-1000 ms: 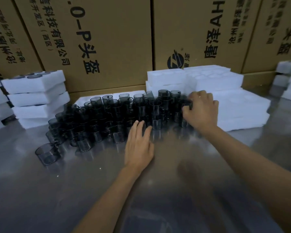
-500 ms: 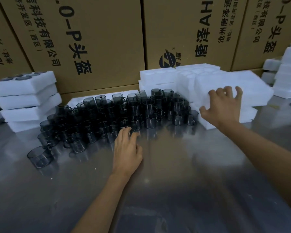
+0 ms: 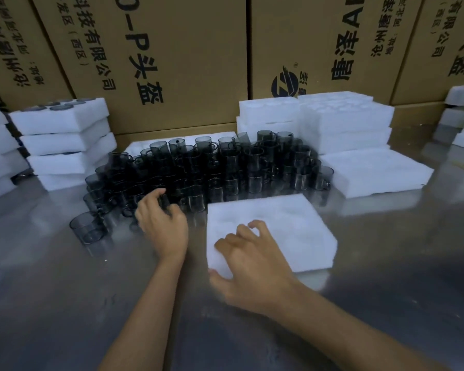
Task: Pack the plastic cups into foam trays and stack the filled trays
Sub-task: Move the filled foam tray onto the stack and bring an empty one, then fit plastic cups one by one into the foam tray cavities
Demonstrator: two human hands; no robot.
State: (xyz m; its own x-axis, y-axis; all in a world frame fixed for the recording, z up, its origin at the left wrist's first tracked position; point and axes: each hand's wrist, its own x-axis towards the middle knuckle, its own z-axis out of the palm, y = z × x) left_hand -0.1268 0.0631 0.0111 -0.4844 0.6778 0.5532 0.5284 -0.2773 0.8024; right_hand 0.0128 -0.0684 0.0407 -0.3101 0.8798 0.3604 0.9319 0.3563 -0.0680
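A crowd of several dark see-through plastic cups [image 3: 225, 167] stands on the steel table [image 3: 65, 303]. My left hand [image 3: 162, 223] curls its fingers round one cup [image 3: 164, 200] at the near edge of the crowd. A white foam tray [image 3: 284, 228] lies flat in front of the cups. My right hand [image 3: 252, 263] grips the tray's near left corner, thumb at the edge and fingers curled on top. One single cup [image 3: 87, 227] stands apart at the left.
Stacked foam trays with cups in them [image 3: 62, 140] rise at the left. More foam trays [image 3: 346, 124] pile up at the back right, with a lower pile [image 3: 375, 172] before them. Cardboard boxes [image 3: 172, 62] wall off the back.
My right hand took a foam tray from the right pile and brought it down in front of the cups. My left hand moved left from the table and closed round a cup.
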